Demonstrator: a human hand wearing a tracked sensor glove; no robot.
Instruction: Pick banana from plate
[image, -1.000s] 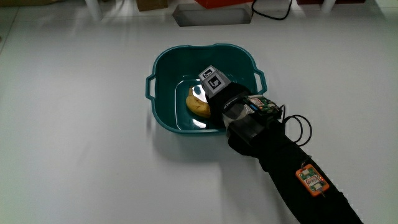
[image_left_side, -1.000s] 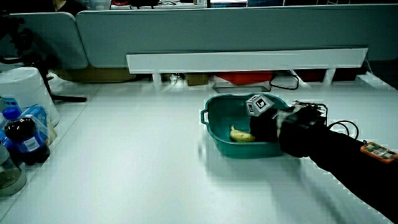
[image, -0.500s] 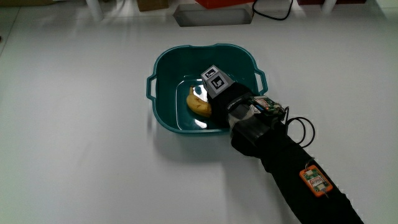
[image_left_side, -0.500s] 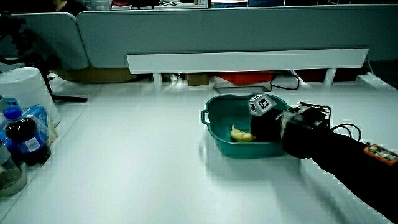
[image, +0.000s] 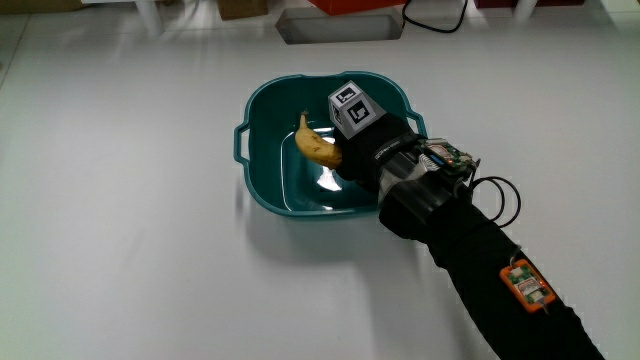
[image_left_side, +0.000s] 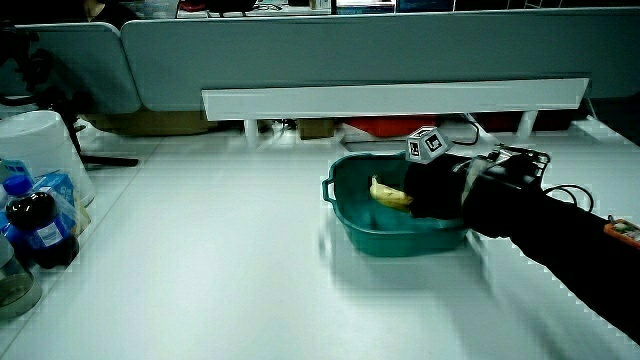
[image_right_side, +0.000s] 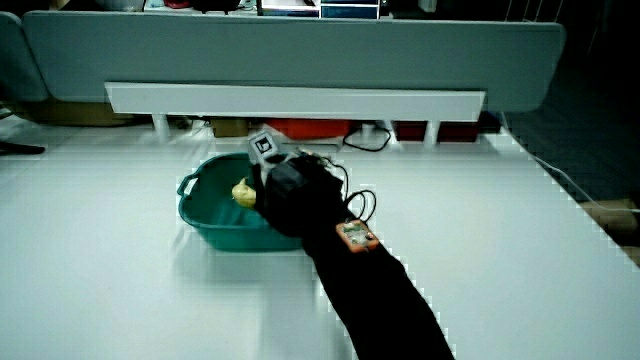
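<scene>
main view: the white table carries a teal basin with two side handles; no plate is visible, and the basin is the only container present. the black-sleeved forearm enters from the table edge nearest the person and reaches into the basin from its 4 o'clock side. an orange tag is fixed on the sleeve, and a small circuit board with looped wires sits at the wrist. the hand is positioned over the basin interior, with the patterned cube on its back. the fingers are closed around one end of the banana. the banana projects from the hand toward the basin's 10 o'clock side.

in a side view the banana is held clear of the basin floor, at about the level of the basin rim, with the hand gripping its end. in a side view the banana shows as a small yellow patch just beside the hand, above the basin.

in a side view, bottles and a white container stand at the table edge, well apart from the basin. a low partition closes the table's end.
</scene>
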